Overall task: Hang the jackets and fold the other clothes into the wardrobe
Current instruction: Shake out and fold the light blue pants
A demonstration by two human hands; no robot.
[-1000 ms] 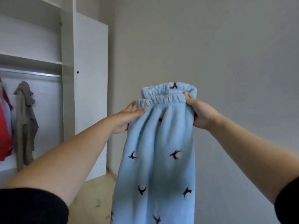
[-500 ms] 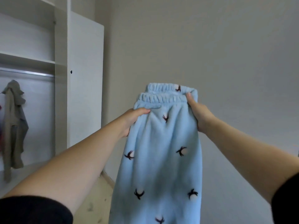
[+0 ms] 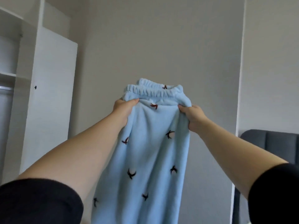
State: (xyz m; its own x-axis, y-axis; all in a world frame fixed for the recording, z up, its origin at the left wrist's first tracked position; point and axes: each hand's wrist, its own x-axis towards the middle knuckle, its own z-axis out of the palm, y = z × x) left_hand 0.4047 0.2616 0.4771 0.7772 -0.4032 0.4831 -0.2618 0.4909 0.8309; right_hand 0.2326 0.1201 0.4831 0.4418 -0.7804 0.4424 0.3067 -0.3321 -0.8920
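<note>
I hold up light blue fleece pants (image 3: 150, 151) with small dark bird prints, hanging straight down in front of me at arm's length. My left hand (image 3: 123, 110) grips the fabric just under the elastic waistband on its left side. My right hand (image 3: 193, 118) grips the same band's right side, fingers curled into the cloth. The pants' lower end runs out of the bottom of the view. The white wardrobe (image 3: 48, 97) stands at the left, with its door open and a shelf and hanging rail just visible at the edge.
A plain grey wall fills the background. A dark grey padded headboard (image 3: 273, 144) shows at the right, beside a white vertical door frame or wall edge (image 3: 239, 94).
My view has swung right: the hanging jackets in the wardrobe have left the frame and the headboard has come in. Both hands have slid a little below the waistband.
</note>
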